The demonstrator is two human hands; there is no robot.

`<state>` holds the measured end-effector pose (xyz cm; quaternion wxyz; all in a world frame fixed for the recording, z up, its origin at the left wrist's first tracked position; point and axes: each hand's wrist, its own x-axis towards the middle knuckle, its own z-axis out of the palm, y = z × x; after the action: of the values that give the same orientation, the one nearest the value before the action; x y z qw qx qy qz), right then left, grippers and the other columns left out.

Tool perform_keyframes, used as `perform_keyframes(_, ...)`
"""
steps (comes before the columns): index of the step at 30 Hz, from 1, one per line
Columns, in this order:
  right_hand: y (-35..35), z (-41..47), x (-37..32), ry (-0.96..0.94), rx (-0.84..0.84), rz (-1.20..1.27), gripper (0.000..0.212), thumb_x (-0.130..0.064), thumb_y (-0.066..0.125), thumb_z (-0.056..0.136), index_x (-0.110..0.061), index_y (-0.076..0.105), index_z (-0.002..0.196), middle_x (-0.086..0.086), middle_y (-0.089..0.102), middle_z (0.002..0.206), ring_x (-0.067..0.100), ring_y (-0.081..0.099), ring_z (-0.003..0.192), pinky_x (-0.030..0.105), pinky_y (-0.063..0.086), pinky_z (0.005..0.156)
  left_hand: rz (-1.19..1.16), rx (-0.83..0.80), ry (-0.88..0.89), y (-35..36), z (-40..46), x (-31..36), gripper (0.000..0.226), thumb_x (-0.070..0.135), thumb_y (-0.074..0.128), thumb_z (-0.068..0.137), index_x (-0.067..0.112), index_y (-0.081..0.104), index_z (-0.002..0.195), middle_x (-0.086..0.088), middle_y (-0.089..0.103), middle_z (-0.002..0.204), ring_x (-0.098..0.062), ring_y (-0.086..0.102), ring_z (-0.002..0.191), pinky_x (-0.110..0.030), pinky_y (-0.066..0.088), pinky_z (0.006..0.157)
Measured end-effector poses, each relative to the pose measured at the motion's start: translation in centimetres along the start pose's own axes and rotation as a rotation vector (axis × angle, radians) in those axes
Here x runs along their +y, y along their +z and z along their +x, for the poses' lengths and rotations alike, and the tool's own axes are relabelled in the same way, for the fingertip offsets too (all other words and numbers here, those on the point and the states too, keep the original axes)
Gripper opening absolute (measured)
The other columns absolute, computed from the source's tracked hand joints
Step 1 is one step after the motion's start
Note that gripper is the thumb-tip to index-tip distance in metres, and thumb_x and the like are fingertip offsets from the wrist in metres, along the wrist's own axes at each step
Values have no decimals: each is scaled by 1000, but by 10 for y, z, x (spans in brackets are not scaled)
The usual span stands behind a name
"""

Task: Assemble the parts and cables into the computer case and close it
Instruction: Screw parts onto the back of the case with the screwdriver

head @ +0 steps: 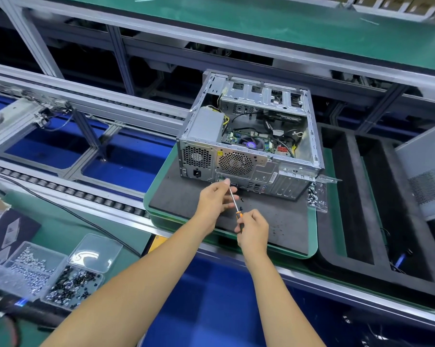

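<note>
**Orange-handled driver held at the case's rear panel**

Clear plastic screw trays (61,279) sit nearest, by the left arm: one of silver screws, one of black, with a lid lying open. Right hand (252,232) is curled round the orange-and-black driver (237,212) handle. Left hand (215,199) pinches the thin steel shaft near its tip, just below the rear I/O of the case (249,136). Whether a screw is on the tip I cannot tell. A few black screws (241,200) lie loose on the dark foam mat (274,221), which covers a green pallet (314,236) with rounded corners.

Case is bare grey sheet steel, boxy, lying on its side at the pallet's far edge, open side up. Honeycomb fan grilles, board, fan and loose cables show inside. Grey perforated side panel (421,171) leans well apart at right, so the case is not yet closed. A screw bag (317,196) lies at the mat's right edge.

Risks, as I judge them: the tip could slip off a small screw head and scratch the panel; a dropped screw hides in the dark foam; a cable left proud could get pinched under the panel.
</note>
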<state>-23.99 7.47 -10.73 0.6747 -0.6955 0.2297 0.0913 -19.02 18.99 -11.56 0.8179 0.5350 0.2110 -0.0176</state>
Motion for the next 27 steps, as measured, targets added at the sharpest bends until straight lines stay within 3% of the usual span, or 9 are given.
perform_keyframes(6, 8, -6, -3, 35, -81, 49, 20, -3, 48, 94, -8, 51, 76, 7, 55, 58, 14, 38, 43, 24, 27, 40, -56, 31, -67, -8, 6, 1, 26, 36, 66, 98, 12, 69, 108, 0, 78, 90, -14, 74, 75, -26, 58, 64)
perform_keyframes(14, 29, -12, 4, -7, -64, 46, 21, -4, 48, 96, -10, 45, 76, 11, 56, 66, 17, 40, 42, 26, 29, 40, -60, 107, -88, -10, 9, 8, 24, 34, 71, 95, 11, 73, 99, -1, 76, 81, -13, 71, 65, -27, 58, 61)
perform_keyframes(19, 44, -11, 5, -53, -62, 28, 21, -7, 49, 97, -10, 45, 77, 11, 58, 66, 18, 44, 44, 29, 34, 44, -101, 108, -39, -16, 14, 11, 26, 33, 70, 96, 8, 72, 101, -1, 77, 81, -17, 76, 75, -27, 60, 65)
perform_keyframes(27, 62, -8, 5, -36, -68, 110, 21, -2, 46, 96, -10, 45, 77, 11, 58, 66, 16, 46, 44, 27, 36, 41, -6, 95, -60, -16, 21, 19, 23, 30, 68, 98, 8, 73, 100, 0, 77, 77, -7, 71, 64, -19, 53, 52)
